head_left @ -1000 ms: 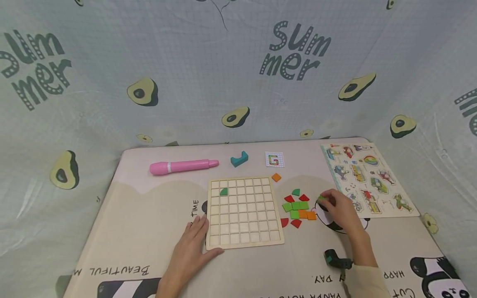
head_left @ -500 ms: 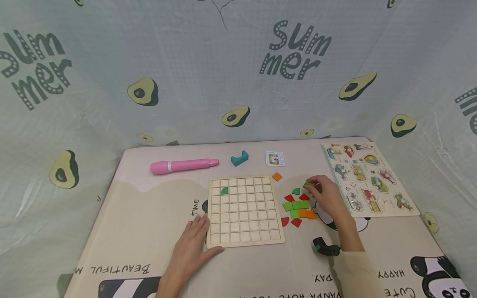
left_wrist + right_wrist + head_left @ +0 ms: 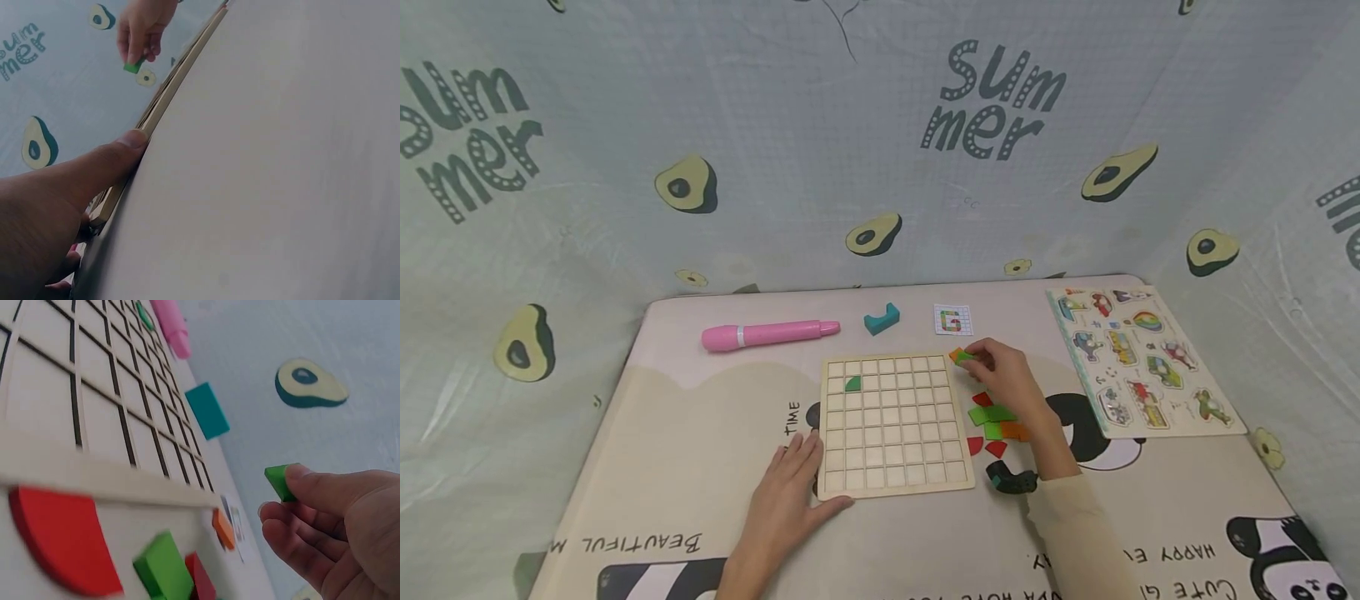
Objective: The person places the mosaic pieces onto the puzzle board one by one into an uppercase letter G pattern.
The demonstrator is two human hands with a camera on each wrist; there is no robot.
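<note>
A wooden grid board (image 3: pixel 898 492) lies flat, with a dark green quarter-circle tile (image 3: pixel 853 384) in one of its upper-left cells. My left hand (image 3: pixel 781 502) rests at the board's near left corner, its thumb touching the near edge. In the right wrist view, thumb and fingers of my right hand (image 3: pixel 350 528) pinch a small green tile (image 3: pixel 280 481). Seen from the head, that hand is just beyond the board's far right corner, beside an orange tile (image 3: pixel 955 353). Its forearm partly covers the loose green tiles (image 3: pixel 992 431) and red tiles (image 3: pixel 975 445).
Behind the board lie a pink pen-shaped object (image 3: pixel 771 335), a teal block (image 3: pixel 882 319) and a small card with a coloured G (image 3: pixel 953 320). A picture puzzle board (image 3: pixel 1172 354) lies to the right. A patterned curtain (image 3: pixel 775 167) stands behind the table.
My right hand has moved left with the green tile, from beside the puzzle board, over the loose tiles, to the orange tile. My left hand has stayed on the board's corner.
</note>
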